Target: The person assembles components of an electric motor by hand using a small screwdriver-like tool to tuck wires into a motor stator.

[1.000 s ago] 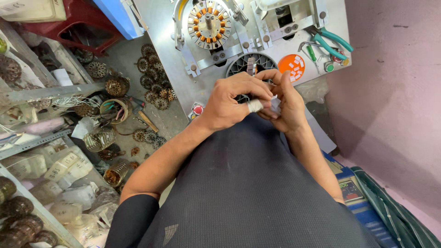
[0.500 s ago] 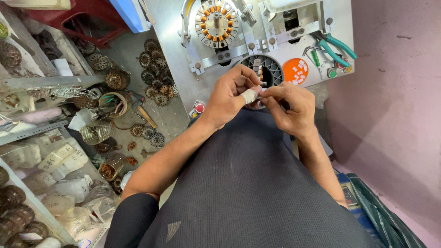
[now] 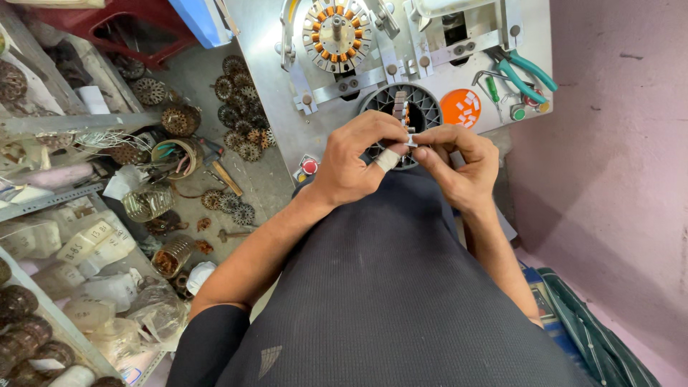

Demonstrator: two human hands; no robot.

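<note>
My left hand (image 3: pixel 358 161) and my right hand (image 3: pixel 459 161) meet fingertip to fingertip over a black ring-shaped stator core (image 3: pixel 408 109) on the metal machine table (image 3: pixel 279 107). Together they pinch a small white piece (image 3: pixel 411 141) between them. One finger of my left hand is wrapped in white tape. A wound stator with orange coils (image 3: pixel 335 34) sits on the machine's spindle above. My dark-clothed lap fills the lower part of the view.
An orange dish of white pieces (image 3: pixel 461 107) lies right of the black core, with green-handled pliers (image 3: pixel 519 72) and a small screwdriver beyond. Several stator cores (image 3: pixel 240 115) are scattered on the floor at left. Shelves with bags stand far left. A pink wall stands right.
The view has shifted so the hands sit lower in it. My hands stay together at the black core, fingers still working the small white piece.
</note>
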